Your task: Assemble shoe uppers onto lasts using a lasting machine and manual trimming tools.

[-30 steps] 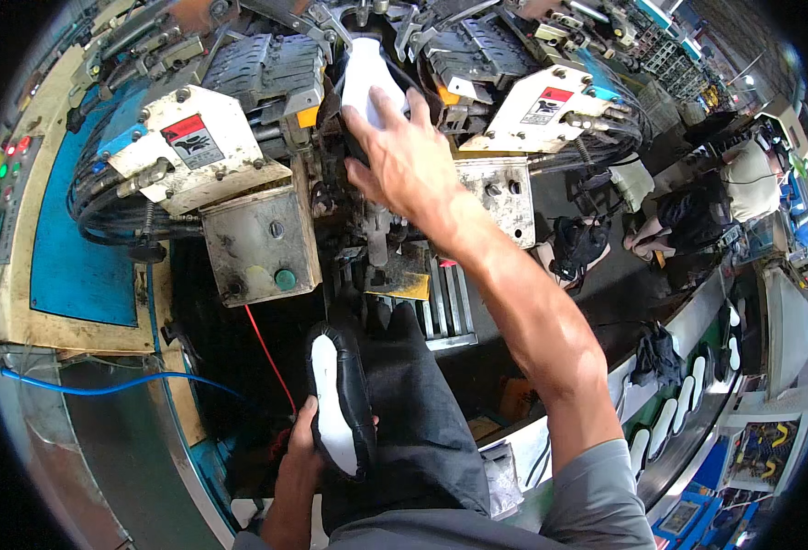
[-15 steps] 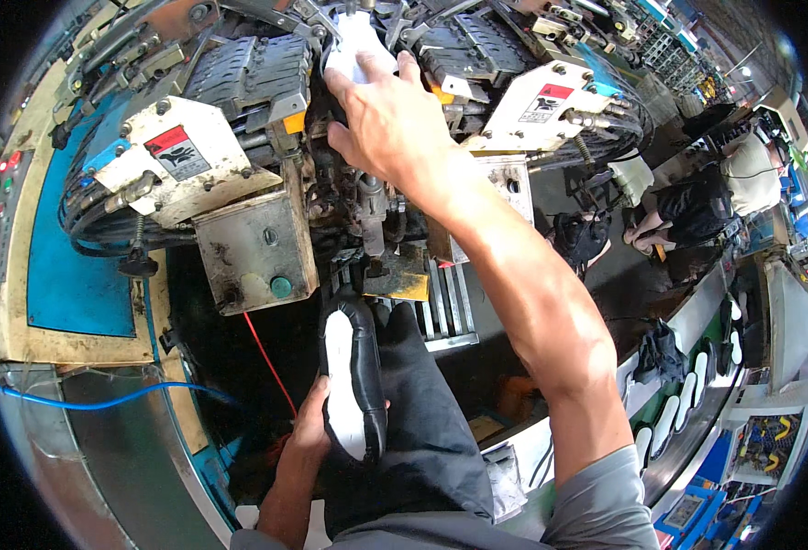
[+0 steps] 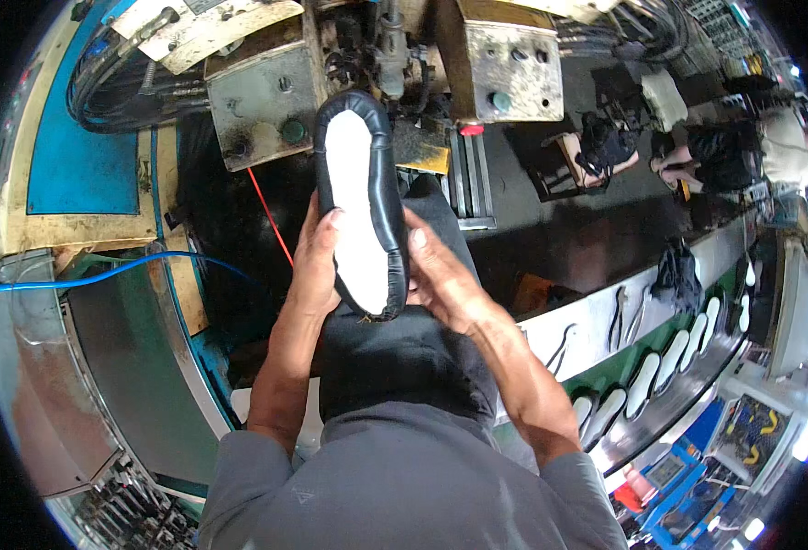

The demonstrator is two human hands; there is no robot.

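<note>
A black shoe upper (image 3: 354, 197), pulled over its form with the white insole facing up, is held above my lap between both hands. Its far end points toward the machine and its near end toward me. My left hand (image 3: 314, 261) is closed on its left side, the thumb lying along the white insole's edge. On the opposite side, my right hand (image 3: 445, 282) grips the near half, with its thumb against the black edge. The fingers beneath the shoe are partly hidden.
Ahead stand two grimy control boxes (image 3: 505, 69) with green buttons. On the right, a conveyor (image 3: 670, 426) carries several white-soled shoes (image 3: 642, 383); pliers (image 3: 618, 316) lie on its pale ledge. A person (image 3: 780, 151) is at the far right. A blue hose (image 3: 138, 268) crosses the left.
My right hand has left the white piece in the machine and come back to the shoe in my left hand. The shoe sits higher in view, and the view has tilted down toward my lap.
</note>
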